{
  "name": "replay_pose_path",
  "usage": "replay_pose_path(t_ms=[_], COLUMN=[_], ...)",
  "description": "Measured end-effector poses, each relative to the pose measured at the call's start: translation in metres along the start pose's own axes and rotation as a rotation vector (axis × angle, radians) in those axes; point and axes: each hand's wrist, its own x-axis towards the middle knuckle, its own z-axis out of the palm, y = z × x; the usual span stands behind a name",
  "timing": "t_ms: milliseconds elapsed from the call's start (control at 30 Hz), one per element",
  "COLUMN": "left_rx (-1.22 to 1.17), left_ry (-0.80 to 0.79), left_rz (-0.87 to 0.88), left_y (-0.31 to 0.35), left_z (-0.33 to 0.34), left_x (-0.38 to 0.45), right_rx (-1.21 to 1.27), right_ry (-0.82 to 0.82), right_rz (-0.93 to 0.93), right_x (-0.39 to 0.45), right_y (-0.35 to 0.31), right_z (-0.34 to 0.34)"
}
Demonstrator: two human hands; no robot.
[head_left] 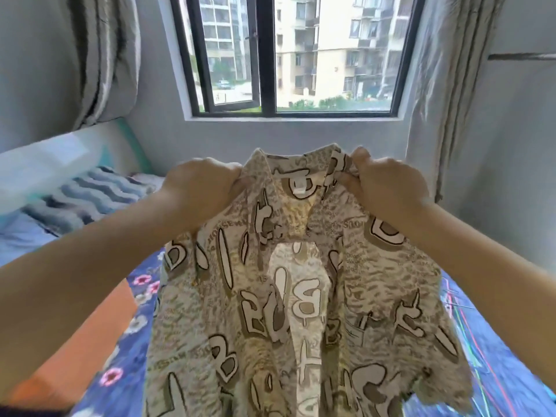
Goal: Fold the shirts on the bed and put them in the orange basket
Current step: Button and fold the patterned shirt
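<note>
I hold a beige and brown patterned shirt (pixel 301 296) up in the air above the bed (pixel 126 371). It hangs open at the front, collar at the top with a white label showing. My left hand (pixel 198 188) grips the left shoulder by the collar. My right hand (pixel 388 188) pinches the right side of the collar. The orange basket (pixel 87 341) sits on the bed at the lower left, partly hidden behind my left forearm.
The bed has a blue floral sheet. A striped blue pillow (pixel 87 194) and a pale pillow (pixel 45 167) lie at the left. A window (pixel 288 55) fills the far wall, with grey curtains (pixel 442 85) at both sides. Coloured hangers (pixel 469 326) lie at the right.
</note>
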Motion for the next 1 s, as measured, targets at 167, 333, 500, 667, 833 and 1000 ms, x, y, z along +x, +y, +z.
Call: replay_pose_path(t_ms=[167,333,500,667,833,1000], left_rx=[0.048,-0.023,-0.136,-0.154,-0.245,-0.317], left_ry=[-0.174,-0.340,-0.431,-0.514,-0.631,-0.639], left_rz=[-0.008,-0.082,-0.234,-0.285,-0.411,-0.515], left_y=[-0.048,-0.084,-0.124,-0.148,-0.159,-0.176], left_z=[0.065,0.134,0.222,0.321,0.412,0.507], left_x=[-0.014,-0.007,0.027,0.052,0.064,0.091], right_rx=[-0.021,0.077,0.221,0.372,0.449,0.499], right_ry=[-0.044,-0.198,-0.404,-0.577,-0.709,-0.658], right_rz=[-0.005,0.051,0.175,0.244,0.296,0.387], right_x=[0.016,0.048,0.104,0.142,0.151,0.176], right_y=[-0.044,-0.065,-0.065,-0.058,-0.050,-0.050], right_z=[0.074,0.138,0.230,0.338,0.425,0.510])
